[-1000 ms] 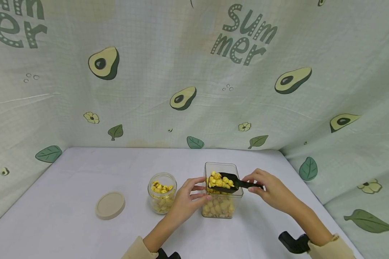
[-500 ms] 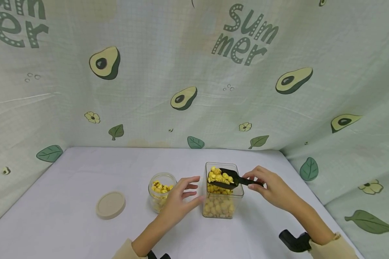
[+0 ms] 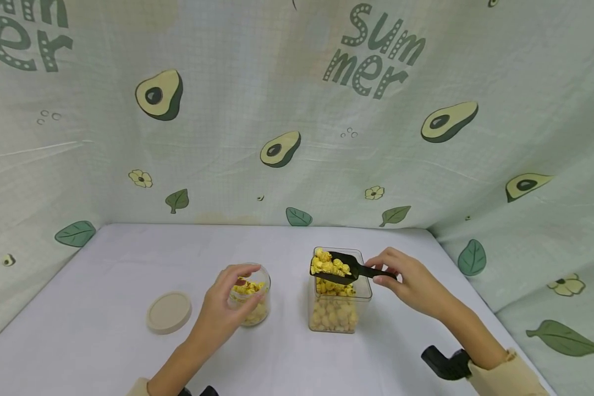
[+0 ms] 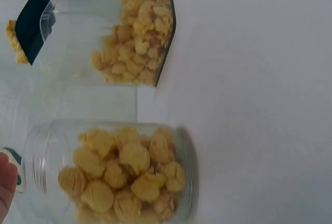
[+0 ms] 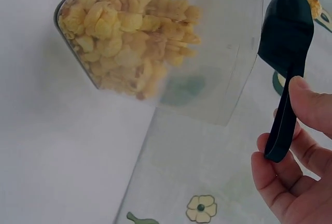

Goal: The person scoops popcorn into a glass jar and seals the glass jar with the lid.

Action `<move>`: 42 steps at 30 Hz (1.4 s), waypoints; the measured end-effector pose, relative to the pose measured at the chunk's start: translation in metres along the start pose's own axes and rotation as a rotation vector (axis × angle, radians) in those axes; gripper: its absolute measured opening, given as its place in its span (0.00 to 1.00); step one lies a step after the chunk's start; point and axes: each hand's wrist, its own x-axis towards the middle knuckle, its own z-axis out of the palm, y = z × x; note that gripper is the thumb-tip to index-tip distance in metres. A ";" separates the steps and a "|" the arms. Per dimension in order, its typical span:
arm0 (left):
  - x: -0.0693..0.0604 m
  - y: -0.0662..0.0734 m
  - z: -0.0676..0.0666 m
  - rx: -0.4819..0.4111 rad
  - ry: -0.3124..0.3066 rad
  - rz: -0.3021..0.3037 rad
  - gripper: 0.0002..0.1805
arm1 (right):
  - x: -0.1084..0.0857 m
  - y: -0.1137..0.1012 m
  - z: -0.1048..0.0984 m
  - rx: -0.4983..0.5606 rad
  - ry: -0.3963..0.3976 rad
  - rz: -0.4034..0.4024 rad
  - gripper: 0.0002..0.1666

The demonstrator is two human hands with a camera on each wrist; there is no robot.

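My right hand [image 3: 408, 280] pinches the handle of a black scoop [image 5: 286, 32] between thumb and fingers. Yellow popcorn [image 3: 329, 264] heaps in the scoop, which is held over the rim of a clear square container [image 3: 333, 313]. More popcorn [image 5: 124, 32] fills the lower part of that container. To its left stands a round glass jar [image 4: 124, 172], partly filled with popcorn. My left hand [image 3: 223, 308] is at the jar with fingers and thumb loosely curved and apart, covering part of its rim in the head view. In the left wrist view only fingertips [image 4: 6, 180] show, beyond the jar's mouth.
A round beige lid [image 3: 169, 312] lies on the white-covered table [image 3: 114, 352], left of the jar. Behind the table hangs a pale cloth [image 3: 218, 110] printed with avocados and leaves.
My left hand has let go of the square container and moved left to the jar. The loaded scoop has risen and shifted slightly left in my right hand.
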 end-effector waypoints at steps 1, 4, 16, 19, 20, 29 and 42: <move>-0.001 -0.003 -0.005 0.027 0.004 -0.010 0.28 | 0.001 -0.001 0.000 0.002 -0.002 0.001 0.16; -0.004 -0.010 -0.018 0.084 -0.009 -0.073 0.30 | 0.005 -0.003 0.001 0.007 -0.010 0.009 0.15; -0.016 -0.035 -0.030 0.017 -0.133 -0.385 0.35 | 0.025 -0.015 0.007 0.036 -0.049 -0.006 0.13; -0.016 -0.038 -0.029 -0.036 -0.161 -0.444 0.36 | 0.030 -0.018 0.009 0.042 -0.059 -0.019 0.13; -0.016 -0.039 -0.029 -0.048 -0.166 -0.455 0.36 | 0.032 -0.020 0.009 0.043 -0.061 -0.024 0.13; -0.016 -0.045 -0.027 -0.081 -0.177 -0.516 0.36 | 0.042 -0.026 0.017 0.042 -0.086 -0.029 0.14; -0.016 -0.047 -0.021 -0.105 -0.186 -0.549 0.37 | 0.055 -0.031 0.028 0.023 -0.124 -0.064 0.13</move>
